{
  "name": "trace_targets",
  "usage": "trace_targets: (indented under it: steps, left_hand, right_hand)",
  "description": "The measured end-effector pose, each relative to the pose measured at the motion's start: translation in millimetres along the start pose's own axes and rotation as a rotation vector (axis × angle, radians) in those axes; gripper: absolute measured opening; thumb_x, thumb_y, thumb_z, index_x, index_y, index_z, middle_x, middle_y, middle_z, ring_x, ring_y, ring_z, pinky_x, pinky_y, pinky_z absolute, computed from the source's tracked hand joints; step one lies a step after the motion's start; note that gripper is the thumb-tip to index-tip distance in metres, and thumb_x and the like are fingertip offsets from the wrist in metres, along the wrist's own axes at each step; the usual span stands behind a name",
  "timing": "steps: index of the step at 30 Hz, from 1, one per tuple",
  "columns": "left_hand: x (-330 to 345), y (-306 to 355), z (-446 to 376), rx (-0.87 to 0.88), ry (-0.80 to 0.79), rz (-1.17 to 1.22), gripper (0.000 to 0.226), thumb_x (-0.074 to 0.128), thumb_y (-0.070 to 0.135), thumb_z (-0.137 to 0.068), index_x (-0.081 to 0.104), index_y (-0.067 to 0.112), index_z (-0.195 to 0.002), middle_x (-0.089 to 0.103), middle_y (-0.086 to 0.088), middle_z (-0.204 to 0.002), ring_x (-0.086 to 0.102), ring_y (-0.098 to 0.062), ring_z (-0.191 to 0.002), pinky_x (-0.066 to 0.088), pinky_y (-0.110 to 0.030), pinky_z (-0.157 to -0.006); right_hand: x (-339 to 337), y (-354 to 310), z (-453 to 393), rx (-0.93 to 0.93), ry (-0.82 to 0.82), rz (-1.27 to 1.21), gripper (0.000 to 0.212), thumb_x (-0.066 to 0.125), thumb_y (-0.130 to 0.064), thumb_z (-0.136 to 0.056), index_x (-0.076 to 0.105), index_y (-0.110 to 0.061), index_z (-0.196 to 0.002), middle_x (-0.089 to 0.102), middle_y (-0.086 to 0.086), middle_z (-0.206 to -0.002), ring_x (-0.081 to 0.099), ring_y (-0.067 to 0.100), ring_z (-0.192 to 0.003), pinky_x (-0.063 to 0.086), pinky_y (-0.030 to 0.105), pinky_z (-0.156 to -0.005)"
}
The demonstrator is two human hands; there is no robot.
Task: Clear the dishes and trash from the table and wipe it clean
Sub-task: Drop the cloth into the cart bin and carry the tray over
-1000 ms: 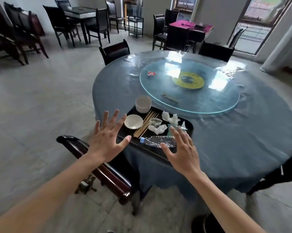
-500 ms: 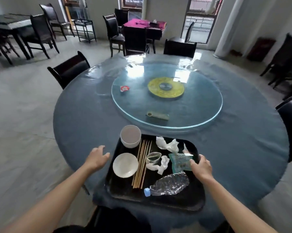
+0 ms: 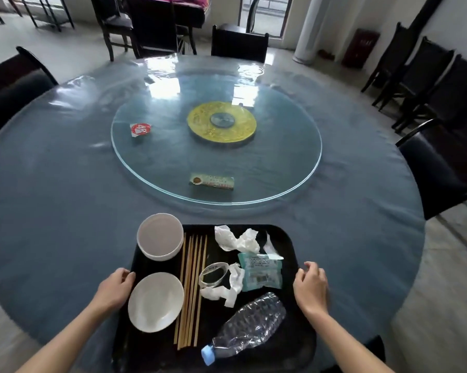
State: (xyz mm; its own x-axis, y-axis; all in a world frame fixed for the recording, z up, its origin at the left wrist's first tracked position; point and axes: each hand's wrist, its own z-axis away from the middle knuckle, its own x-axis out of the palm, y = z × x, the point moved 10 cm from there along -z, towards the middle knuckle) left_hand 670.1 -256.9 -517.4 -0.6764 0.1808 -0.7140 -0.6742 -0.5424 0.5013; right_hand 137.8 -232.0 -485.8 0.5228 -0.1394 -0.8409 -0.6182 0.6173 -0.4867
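A black rectangular tray (image 3: 288, 238) with rounded corners sits at the near edge of the round table (image 3: 65, 184), which carries a blue cloth under glossy clear film. On the tray: a white bowl (image 3: 160, 236) at its far left corner, a white saucer (image 3: 156, 301) nearer, wooden chopsticks (image 3: 190, 289) with long axes running near to far, crumpled tissues (image 3: 236, 239), and a crushed clear bottle (image 3: 247, 325) lying diagonally, blue cap toward the near edge. The left hand (image 3: 114, 289) grips the tray's left edge; the right hand (image 3: 311, 288), fingers curled, is at the right edge. A glass turntable (image 3: 294, 162) occupies the table centre. Dark chairs (image 3: 439, 168) surround it on a grey floor.
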Motion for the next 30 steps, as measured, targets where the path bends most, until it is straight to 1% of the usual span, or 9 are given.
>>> trace_targets:
  steps: [2, 4, 5, 8, 12, 18, 22, 27, 30]
  left_hand:
    - [4, -3, -10, 0.012, 0.018, -0.062, 0.032, 0.047, 0.034, -0.104, 0.057, 0.008, -0.087, 0.066, -0.011, -0.095, 0.059, -0.033, -0.095, 0.046, -0.042, -0.080]
    - [8, -4, -16, 0.030, 0.046, -0.156, 0.038, 0.045, 0.037, -0.104, 0.052, 0.007, -0.081, 0.067, -0.016, -0.094, 0.061, -0.037, -0.094, 0.046, -0.043, -0.076]
    - [9, -3, -18, 0.037, 0.070, -0.200, 0.040, 0.043, 0.040, -0.104, 0.050, 0.009, -0.080, 0.068, -0.017, -0.093, 0.061, -0.039, -0.093, 0.044, -0.043, -0.074]
    - [7, 2, -13, 0.061, 0.194, -0.284, 0.046, 0.040, 0.048, -0.102, 0.046, 0.011, -0.076, 0.066, -0.020, -0.086, 0.063, -0.044, -0.086, 0.043, -0.042, -0.069]
    - [7, 6, -11, 0.103, 0.287, -0.297, 0.047, 0.045, 0.043, -0.102, 0.044, 0.008, -0.070, 0.064, -0.020, -0.072, 0.063, -0.046, -0.074, 0.042, -0.043, -0.062]
    - [-2, 8, -10, 0.130, 0.317, -0.195, 0.048, 0.049, 0.035, -0.102, 0.046, 0.005, -0.066, 0.059, -0.017, -0.065, 0.059, -0.043, -0.068, 0.040, -0.043, -0.063]
    - [-18, 27, -2, 0.187, 0.345, -0.132, 0.047, 0.050, 0.032, -0.103, 0.043, 0.004, -0.065, 0.054, -0.014, -0.059, 0.050, -0.037, -0.060, 0.037, -0.042, -0.061]
    - [-40, 73, 9, 0.284, 0.335, -0.154, 0.049, 0.049, 0.032, -0.103, 0.042, 0.007, -0.062, 0.062, -0.022, -0.069, 0.058, -0.044, -0.072, 0.037, -0.043, -0.064]
    - [-50, 106, 23, 0.349, 0.313, -0.153, 0.049, 0.050, 0.032, -0.103, 0.044, 0.008, -0.061, 0.064, -0.026, -0.075, 0.059, -0.046, -0.078, 0.036, -0.043, -0.067]
  right_hand:
    - [7, 9, -6, 0.044, -0.066, 0.056, 0.033, 0.044, -0.032, -0.103, 0.055, -0.009, -0.125, 0.058, 0.018, -0.127, 0.055, 0.037, -0.118, 0.043, 0.044, -0.096]
    - [21, 12, -9, 0.007, -0.174, 0.143, 0.036, 0.036, -0.041, -0.106, 0.054, -0.012, -0.117, 0.063, 0.013, -0.121, 0.059, 0.035, -0.111, 0.045, 0.042, -0.088]
    - [24, 11, -9, -0.033, -0.184, 0.187, 0.036, 0.033, -0.042, -0.107, 0.053, -0.013, -0.112, 0.066, 0.011, -0.117, 0.061, 0.034, -0.107, 0.044, 0.041, -0.082]
    - [24, 9, -11, -0.142, -0.089, 0.274, 0.035, 0.029, -0.042, -0.109, 0.047, -0.014, -0.097, 0.071, 0.009, -0.105, 0.066, 0.036, -0.094, 0.042, 0.039, -0.068]
    - [24, 6, -12, -0.213, 0.021, 0.293, 0.034, 0.034, -0.040, -0.108, 0.041, -0.013, -0.087, 0.073, 0.013, -0.094, 0.069, 0.039, -0.083, 0.038, 0.037, -0.058]
    - [17, 3, -17, -0.231, 0.061, 0.243, 0.032, 0.042, -0.035, -0.107, 0.042, -0.013, -0.084, 0.072, 0.020, -0.091, 0.068, 0.043, -0.082, 0.035, 0.038, -0.060]
    - [0, -2, -11, -0.233, 0.115, 0.198, 0.031, 0.042, -0.033, -0.107, 0.042, -0.012, -0.085, 0.071, 0.024, -0.089, 0.067, 0.046, -0.081, 0.035, 0.039, -0.061]
    - [-39, 1, -8, -0.205, 0.183, 0.178, 0.035, 0.044, -0.034, -0.106, 0.052, -0.005, -0.088, 0.070, 0.027, -0.089, 0.067, 0.047, -0.081, 0.036, 0.041, -0.061]
    - [-71, 11, 2, -0.175, 0.206, 0.192, 0.038, 0.041, -0.038, -0.106, 0.054, -0.006, -0.090, 0.070, 0.025, -0.090, 0.067, 0.045, -0.082, 0.037, 0.039, -0.060]
